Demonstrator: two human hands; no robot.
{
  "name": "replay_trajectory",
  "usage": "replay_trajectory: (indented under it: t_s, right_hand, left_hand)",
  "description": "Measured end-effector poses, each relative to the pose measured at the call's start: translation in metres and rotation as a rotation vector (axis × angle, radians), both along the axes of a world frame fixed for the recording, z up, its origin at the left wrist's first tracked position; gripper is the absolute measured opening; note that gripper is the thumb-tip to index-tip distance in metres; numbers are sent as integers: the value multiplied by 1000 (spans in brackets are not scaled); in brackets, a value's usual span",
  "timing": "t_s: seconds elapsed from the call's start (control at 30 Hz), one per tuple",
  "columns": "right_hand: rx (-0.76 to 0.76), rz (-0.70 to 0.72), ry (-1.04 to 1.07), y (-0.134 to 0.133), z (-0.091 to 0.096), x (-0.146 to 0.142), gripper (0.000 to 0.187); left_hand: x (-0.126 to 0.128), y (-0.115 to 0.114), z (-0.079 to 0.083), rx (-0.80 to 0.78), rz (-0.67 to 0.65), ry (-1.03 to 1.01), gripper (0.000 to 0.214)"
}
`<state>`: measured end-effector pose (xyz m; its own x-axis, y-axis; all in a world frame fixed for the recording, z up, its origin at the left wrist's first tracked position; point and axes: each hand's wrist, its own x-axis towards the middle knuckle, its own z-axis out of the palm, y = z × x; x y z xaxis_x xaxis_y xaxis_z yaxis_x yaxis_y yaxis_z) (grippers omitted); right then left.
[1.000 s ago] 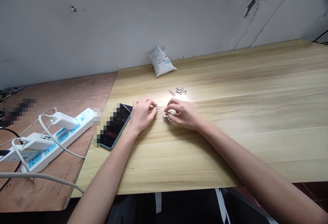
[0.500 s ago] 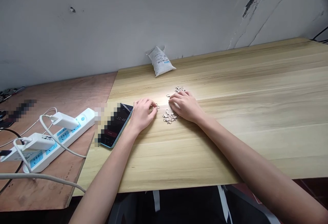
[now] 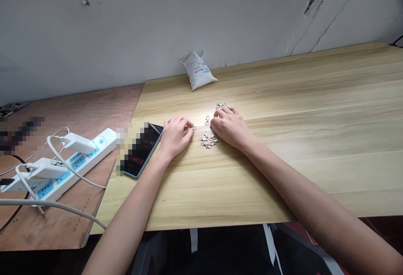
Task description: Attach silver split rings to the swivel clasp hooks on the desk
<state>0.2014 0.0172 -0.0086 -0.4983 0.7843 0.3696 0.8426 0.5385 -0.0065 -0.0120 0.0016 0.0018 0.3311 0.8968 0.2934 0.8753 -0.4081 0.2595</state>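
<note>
My left hand [image 3: 176, 137] rests on the wooden table beside a phone. Its thumb and forefinger curl together at some small metal rings [image 3: 194, 127], partly covered by the fingertips; whether a ring is gripped cannot be made out. My right hand [image 3: 232, 128] is bent over a scatter of silver lobster clasps, fingers drawn together and tips pointing down to the left. What those fingertips pinch, if anything, is hidden. One lone clasp [image 3: 207, 120] lies just left of them. A cluster of clasps [image 3: 206, 141] sits nearer me, and another group [image 3: 221, 105] peeks out beyond the knuckles.
A white plastic packet [image 3: 200, 73] with a printed label stands near the wall. The phone [image 3: 143, 149] lies left of my left hand, its screen lit. Further left, a white power strip [image 3: 107, 138] with plugged chargers and cables [image 3: 63, 206] occupies a reddish board [image 3: 103, 107].
My right hand has shifted slightly right, so the lone clasp beside its fingertips shows more fully. My left hand stays by the rings, with thumb and forefinger closer together. The whole view has tilted a little.
</note>
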Motion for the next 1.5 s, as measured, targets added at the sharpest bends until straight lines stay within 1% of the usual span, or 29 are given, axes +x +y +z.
replay_trajectory:
  t_s: [0.17, 0.33, 0.43, 0.6, 0.83, 1.07, 1.17, 1.23, 1.33, 1.5]
  right_hand:
    - [36, -22, 71, -2, -4, -4, 29]
    - [13, 4, 11, 0, -6, -5, 27]
    - [-2, -3, -21, 1, -3, -4, 28]
    - [24, -1, -88, -1, 2, -4, 32]
    - [-31, -4, -3, -3, 2, -1, 24]
    - [-55, -19, -20, -7, 2, -4, 29]
    - [-46, -64, 5, -6, 0, -8, 31]
    - [-69, -86, -10, -6, 0, -10, 32]
    - [-99, -48, -41, -4, 1, -13, 33]
    - [-50, 29, -60, -3, 1, -12, 32]
  left_hand:
    - [0, 1, -2, 4, 16, -4, 7]
    - [-1, 1, -2, 2, 15, 7, 8]
    - [0, 1, -2, 3, 7, 14, 7]
    - [2, 0, -1, 2, -21, -7, 8]
    - [3, -1, 2, -10, -29, -24, 8]
    - [3, -1, 2, -13, -40, -35, 7]
    - [4, -1, 2, -16, -40, -33, 7]
    - [4, -2, 3, -17, -43, -30, 7]
    - [5, -2, 3, -23, -43, -31, 7]
    - [4, -3, 3, -30, -46, -36, 7]
